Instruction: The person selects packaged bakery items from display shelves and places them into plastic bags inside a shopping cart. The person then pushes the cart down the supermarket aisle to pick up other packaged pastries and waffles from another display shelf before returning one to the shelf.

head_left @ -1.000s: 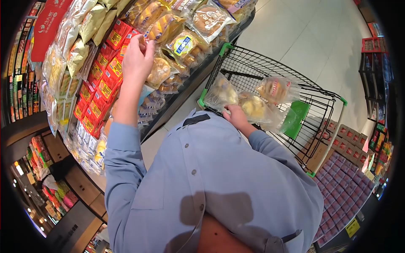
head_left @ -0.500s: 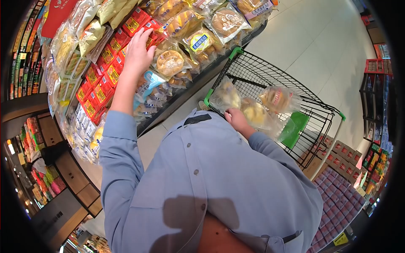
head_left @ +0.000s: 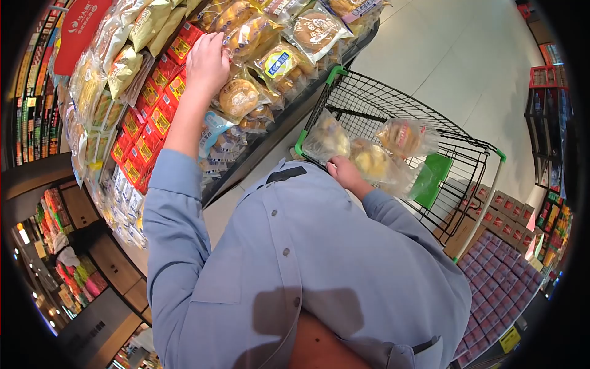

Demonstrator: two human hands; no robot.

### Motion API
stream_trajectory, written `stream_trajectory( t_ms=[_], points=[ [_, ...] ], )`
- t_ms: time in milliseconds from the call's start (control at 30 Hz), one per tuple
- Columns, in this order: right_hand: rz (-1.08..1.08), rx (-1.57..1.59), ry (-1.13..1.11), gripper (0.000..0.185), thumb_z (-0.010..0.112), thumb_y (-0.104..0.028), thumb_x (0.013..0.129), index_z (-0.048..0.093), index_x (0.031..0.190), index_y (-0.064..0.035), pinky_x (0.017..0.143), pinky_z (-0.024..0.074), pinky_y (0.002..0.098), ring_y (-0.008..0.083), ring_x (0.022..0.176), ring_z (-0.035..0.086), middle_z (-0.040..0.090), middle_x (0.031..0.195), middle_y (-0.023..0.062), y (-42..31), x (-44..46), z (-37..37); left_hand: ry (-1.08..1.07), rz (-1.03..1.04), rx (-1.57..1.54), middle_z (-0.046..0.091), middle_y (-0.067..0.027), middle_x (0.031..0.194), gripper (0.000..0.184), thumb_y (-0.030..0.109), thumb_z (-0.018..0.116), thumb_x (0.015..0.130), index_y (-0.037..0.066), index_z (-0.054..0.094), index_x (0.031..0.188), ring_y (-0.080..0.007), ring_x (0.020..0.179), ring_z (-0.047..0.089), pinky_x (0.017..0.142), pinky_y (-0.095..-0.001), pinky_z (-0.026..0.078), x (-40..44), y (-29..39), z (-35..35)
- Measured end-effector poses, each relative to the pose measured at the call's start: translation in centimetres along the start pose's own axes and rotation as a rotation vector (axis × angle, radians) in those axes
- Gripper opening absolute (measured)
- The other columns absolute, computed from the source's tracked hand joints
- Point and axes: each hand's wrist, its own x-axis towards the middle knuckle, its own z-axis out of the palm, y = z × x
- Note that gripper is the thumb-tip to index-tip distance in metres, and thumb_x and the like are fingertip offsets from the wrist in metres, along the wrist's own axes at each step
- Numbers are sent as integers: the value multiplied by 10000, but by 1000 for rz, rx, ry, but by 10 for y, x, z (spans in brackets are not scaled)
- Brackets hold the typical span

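My left hand [head_left: 208, 64] is on the bread display, over the red snack packets [head_left: 158, 101]. Its fingers are bent and drawn together; the fingertips and whatever they hold are hidden. Just right of it lie a bagged round bread [head_left: 239, 96] and bagged long buns [head_left: 249, 37]. My right hand [head_left: 347, 172] is closed on the near rim of the black wire shopping cart [head_left: 393, 92]. Inside the cart, several clear bags of bread lie by this hand, among them a bag with pale yellow buns [head_left: 372, 162] and a bag with red print [head_left: 405, 136].
Blue-and-white packets [head_left: 218, 129] fill the display's near edge, and a red sign [head_left: 83, 24] stands at its far left. Purple boxes [head_left: 495, 286] and brown cartons [head_left: 507, 212] are stacked at the right. Pale tiled floor [head_left: 424, 37] lies beyond the cart.
My left hand has shifted slightly, and its spread fingers have drawn in over the red packets. My right hand stays on the cart rim. The view has turned slightly.
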Motion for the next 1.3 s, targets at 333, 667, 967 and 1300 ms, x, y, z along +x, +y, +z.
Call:
stream_trajectory(
  t_ms=[333,667,967,1300],
  points=[
    [63,8,-48,344,493,-310,938,641,1006,-7,846,496,474,417,965,600,624,1016,238,-5,-1,-5,-94,-180,151,607,-120,1149,400,138,616,851,98,588,1248,-320,1117,556,970,-451,433,11,19,3],
    [109,-21,-110,364,469,-313,939,645,998,0,843,494,483,426,959,600,622,1012,250,-13,0,-12,-167,-320,53,627,-114,1119,290,130,655,811,129,621,1099,-339,1125,549,969,-459,421,31,22,-5],
    [104,4,-88,385,468,-334,933,652,1008,-5,840,495,484,420,958,605,629,1018,246,-6,0,-9,-272,-302,-45,634,-123,1092,333,57,577,821,135,629,1141,-334,1065,583,920,-453,460,33,16,-12],
    [111,2,-47,369,486,-343,923,674,990,-32,817,502,480,398,933,626,667,980,208,-2,-1,-5,-472,-51,122,588,-135,1169,361,65,554,856,145,637,1199,-341,1134,528,950,-458,413,52,26,-26]
  ],
)
